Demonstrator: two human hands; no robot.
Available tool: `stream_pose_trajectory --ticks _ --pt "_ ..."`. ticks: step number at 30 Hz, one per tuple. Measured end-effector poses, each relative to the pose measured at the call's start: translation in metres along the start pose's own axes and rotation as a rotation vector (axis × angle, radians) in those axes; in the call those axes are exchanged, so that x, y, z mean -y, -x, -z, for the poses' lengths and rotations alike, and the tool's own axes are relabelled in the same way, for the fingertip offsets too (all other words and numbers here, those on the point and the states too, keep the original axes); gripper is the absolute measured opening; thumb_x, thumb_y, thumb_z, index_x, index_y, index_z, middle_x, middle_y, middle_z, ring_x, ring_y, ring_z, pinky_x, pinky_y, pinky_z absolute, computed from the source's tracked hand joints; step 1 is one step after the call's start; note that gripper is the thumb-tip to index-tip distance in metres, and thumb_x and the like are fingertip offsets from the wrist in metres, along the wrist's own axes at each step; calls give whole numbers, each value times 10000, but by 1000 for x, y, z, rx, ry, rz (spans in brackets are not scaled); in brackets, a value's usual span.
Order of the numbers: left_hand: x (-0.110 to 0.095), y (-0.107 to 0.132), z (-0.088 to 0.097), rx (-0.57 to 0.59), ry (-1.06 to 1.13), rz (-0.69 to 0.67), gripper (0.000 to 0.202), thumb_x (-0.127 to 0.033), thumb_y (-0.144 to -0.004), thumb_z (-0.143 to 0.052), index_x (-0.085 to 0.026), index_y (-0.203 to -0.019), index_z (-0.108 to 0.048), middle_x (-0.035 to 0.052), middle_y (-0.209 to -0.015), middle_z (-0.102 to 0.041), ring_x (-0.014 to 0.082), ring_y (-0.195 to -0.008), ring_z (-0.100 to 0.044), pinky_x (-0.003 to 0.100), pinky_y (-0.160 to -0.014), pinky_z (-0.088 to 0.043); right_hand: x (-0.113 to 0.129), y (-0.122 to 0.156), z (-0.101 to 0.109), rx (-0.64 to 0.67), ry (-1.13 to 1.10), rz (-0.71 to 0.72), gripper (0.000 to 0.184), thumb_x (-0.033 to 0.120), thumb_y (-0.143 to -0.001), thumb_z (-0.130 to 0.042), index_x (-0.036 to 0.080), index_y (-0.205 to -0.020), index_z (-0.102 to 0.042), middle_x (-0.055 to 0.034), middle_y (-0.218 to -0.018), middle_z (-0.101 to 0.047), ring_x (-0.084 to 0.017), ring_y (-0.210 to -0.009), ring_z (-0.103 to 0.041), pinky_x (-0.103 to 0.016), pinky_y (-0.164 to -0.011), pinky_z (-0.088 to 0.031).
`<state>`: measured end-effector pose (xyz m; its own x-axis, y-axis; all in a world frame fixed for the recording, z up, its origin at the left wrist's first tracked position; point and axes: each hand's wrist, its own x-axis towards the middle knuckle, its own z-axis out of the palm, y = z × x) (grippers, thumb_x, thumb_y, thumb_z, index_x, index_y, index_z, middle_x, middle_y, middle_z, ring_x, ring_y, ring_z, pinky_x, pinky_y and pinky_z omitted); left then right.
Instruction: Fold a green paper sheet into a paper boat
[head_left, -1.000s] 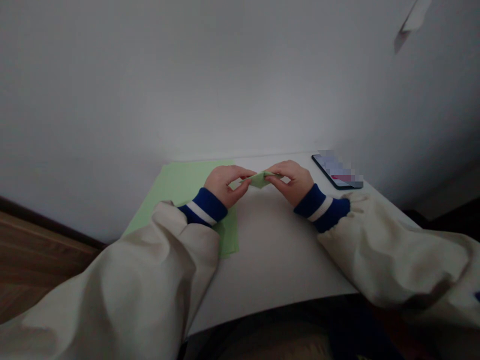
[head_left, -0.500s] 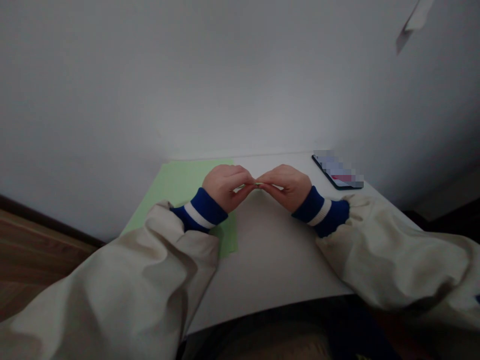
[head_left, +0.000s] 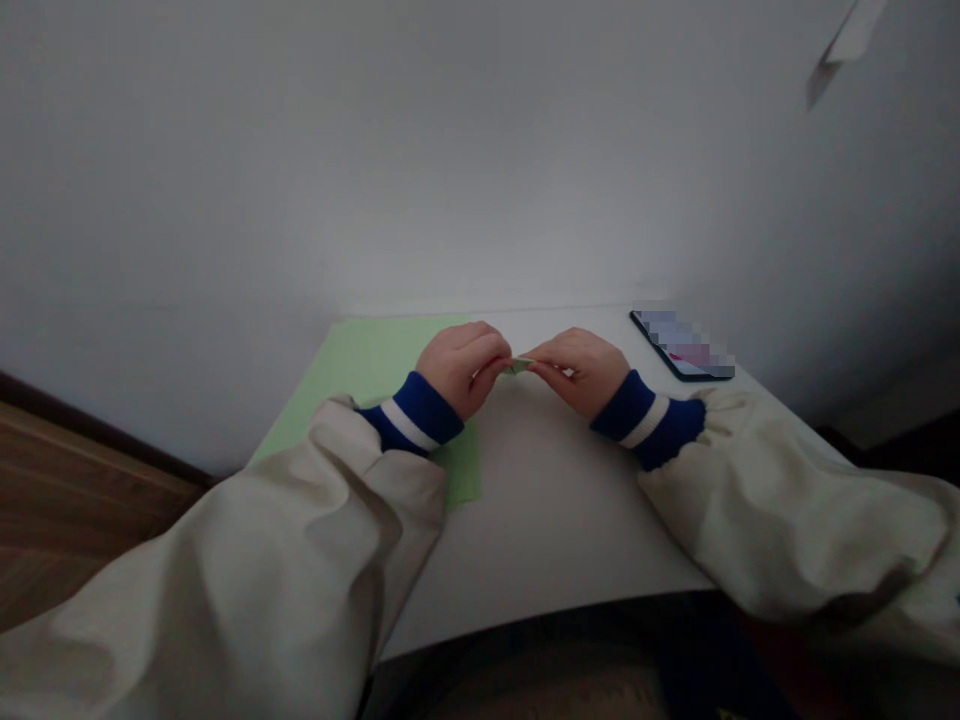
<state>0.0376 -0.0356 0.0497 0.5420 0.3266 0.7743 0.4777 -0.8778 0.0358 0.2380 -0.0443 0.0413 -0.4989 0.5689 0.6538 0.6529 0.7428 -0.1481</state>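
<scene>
A: Fingers (head_left: 489, 365): left hand (head_left: 457, 365) and right hand (head_left: 583, 368) are both pinched tight on a small folded green paper (head_left: 519, 366), tip to tip, just above the table (head_left: 555, 500).
B: How much paper shows?
A: Only a sliver between the fingertips. The rest is hidden.
B: Risk?
A: My read: tiny piece, gripped at its very edges. An uneven pinch could skew the crease or tear it; a slip drops it on the table.
B: Surroundings?
A: Left cuff sits over a green paper sheet (head_left: 360, 365); forearm drag could wrinkle it. Phone (head_left: 684, 345) is further right by the wall (head_left: 450, 150), well apart from the hands.
</scene>
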Motion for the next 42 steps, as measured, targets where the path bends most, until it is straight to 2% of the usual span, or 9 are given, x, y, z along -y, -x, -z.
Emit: stream_pose_trajectory --ticks 7,12,17,24,31,36,39,41,42 --pt "0 3 -2 -85 86 179 149 -239 -858 -459 -169 -746 -527 20 -717 -554 134 -688 -510 250 -614 -452 -12 4 -7 16 -4 -178 162 295 -799 -574 253 -820 -730 -10 -721 -705 -147 -642 -590 -274 -597 -421" --pt "8 10 -7 82 124 408 239 -391 -794 -563 -158 -815 -615 13 -744 -645 127 -639 -570 241 -593 -462 -12 6 -10 -152 -144 -299 170 320 -788 -575 241 -763 -724 -13 -749 -710 -145 -656 -613 -267 -578 -453" --pt "16 15 -10 161 137 507 245 -388 -736 -630 -161 -821 -670 32 -758 -703 151 -640 -630 263 -615 -492 -8 5 -8 -217 -241 -357 174 325 -772 -582 229 -714 -714 -10 -715 -706 -137 -648 -623 -250 -547 -466" --pt "16 16 -9 196 90 547 265 -417 -762 -594 -182 -835 -692 43 -759 -712 190 -691 -648 304 -645 -488 -6 4 -9 -198 -272 -359 187 324 -772 -574 192 -719 -695 -22 -725 -698 -124 -627 -607 -229 -519 -460" --pt "16 15 -9 207 -22 399 549 -499 -906 -254 -167 -700 -640 21 -564 -613 152 -519 -556 243 -481 -386 -11 5 -11 -215 -172 -298 202 336 -791 -555 211 -712 -692 -18 -712 -691 -134 -631 -586 -254 -535 -444" --pt "17 16 -9 208 -77 362 598 -528 -911 -215 -171 -694 -642 17 -521 -585 146 -486 -533 244 -473 -374 -12 6 -13 -211 -200 -279 187 338 -792 -554 227 -753 -698 -19 -751 -696 -142 -663 -588 -254 -529 -449" --pt "11 14 -6 161 -17 331 491 -495 -906 -304 -170 -841 -667 37 -695 -673 162 -649 -612 259 -592 -453 -12 6 -13 -197 -173 -272 190 330 -800 -550 223 -745 -697 -19 -734 -693 -143 -644 -581 -262 -534 -442" --pt "6 10 -2 34 51 321 384 -444 -894 -394 -175 -1006 -644 51 -923 -695 161 -835 -629 263 -725 -477 -12 6 -12 -166 -133 -225 184 313 -803 -552 217 -744 -698 -22 -716 -687 -143 -633 -570 -269 -547 -439" --pt "3 8 -1 -18 71 314 336 -411 -885 -437 -175 -988 -652 49 -928 -696 153 -845 -629 258 -753 -476 -12 6 -11 -148 -113 -198 180 305 -804 -553 217 -748 -699 -23 -712 -685 -144 -635 -567 -270 -555 -439"
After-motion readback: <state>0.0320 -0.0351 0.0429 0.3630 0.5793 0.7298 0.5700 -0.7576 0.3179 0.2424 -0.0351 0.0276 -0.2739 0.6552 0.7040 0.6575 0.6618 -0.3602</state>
